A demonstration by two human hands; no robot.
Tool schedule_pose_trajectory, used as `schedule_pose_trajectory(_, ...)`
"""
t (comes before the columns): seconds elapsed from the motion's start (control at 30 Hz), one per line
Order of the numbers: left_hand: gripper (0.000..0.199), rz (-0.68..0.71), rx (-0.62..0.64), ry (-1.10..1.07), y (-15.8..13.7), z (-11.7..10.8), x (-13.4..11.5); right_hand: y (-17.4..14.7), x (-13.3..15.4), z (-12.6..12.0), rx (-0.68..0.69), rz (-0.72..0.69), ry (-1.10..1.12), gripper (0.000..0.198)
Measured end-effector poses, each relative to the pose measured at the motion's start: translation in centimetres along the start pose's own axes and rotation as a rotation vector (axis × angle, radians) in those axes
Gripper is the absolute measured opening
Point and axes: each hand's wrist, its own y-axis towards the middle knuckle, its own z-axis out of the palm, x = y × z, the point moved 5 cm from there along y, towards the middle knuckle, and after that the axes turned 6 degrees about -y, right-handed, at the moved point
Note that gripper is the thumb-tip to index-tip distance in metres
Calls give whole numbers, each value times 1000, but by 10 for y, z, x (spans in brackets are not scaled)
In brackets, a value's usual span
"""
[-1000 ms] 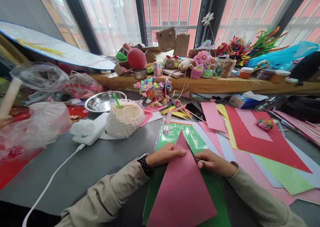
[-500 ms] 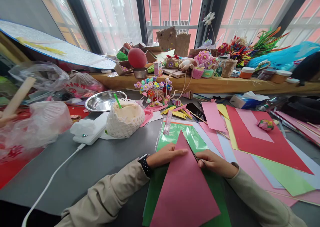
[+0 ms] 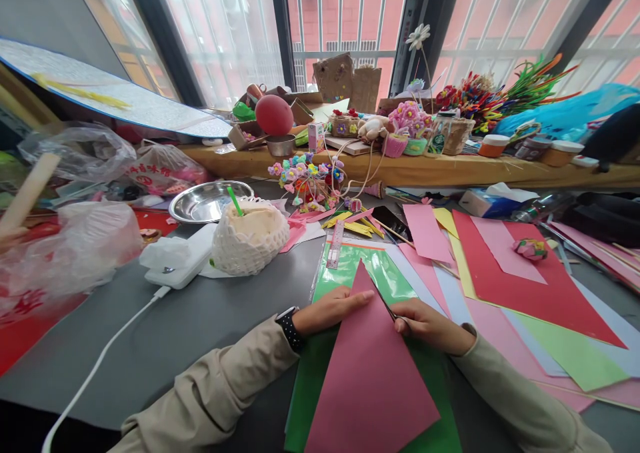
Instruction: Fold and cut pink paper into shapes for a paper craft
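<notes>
A large pink sheet of paper (image 3: 370,380), pointed at its far end, is held above a green plastic-covered folder (image 3: 307,390). My left hand (image 3: 333,308) pinches the paper's left side, thumb on top and fingers underneath. At the paper's right edge, my right hand (image 3: 427,323) is closed round a pair of scissors (image 3: 391,312). Their dark blades lie along that edge near the tip; the handles are mostly hidden by my fingers. A pink ruler (image 3: 335,245) rests on the folder's far end.
To the right lie coloured sheets, among them a red sheet (image 3: 530,280) with a paper flower (image 3: 531,248). On the left are a netted coconut (image 3: 250,236) with a straw, a steel plate (image 3: 180,210) and a white charger (image 3: 183,270). Another person's hand (image 3: 11,238) holds a stick at far left.
The pink paper has shifted very slightly, its near left edge moving a little right. Both hands stay nearly in place. At far left, the other person's hand and stick moved slightly.
</notes>
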Motion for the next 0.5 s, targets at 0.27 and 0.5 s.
schedule_pose_trajectory(0.27,45,-7,38,20,-1,3,-2,-1,1,3,68,-77,32,56)
schedule_pose_trajectory(0.5,46,1,31,44,-1,2,-1,0,-3,3,33,-36,52,53)
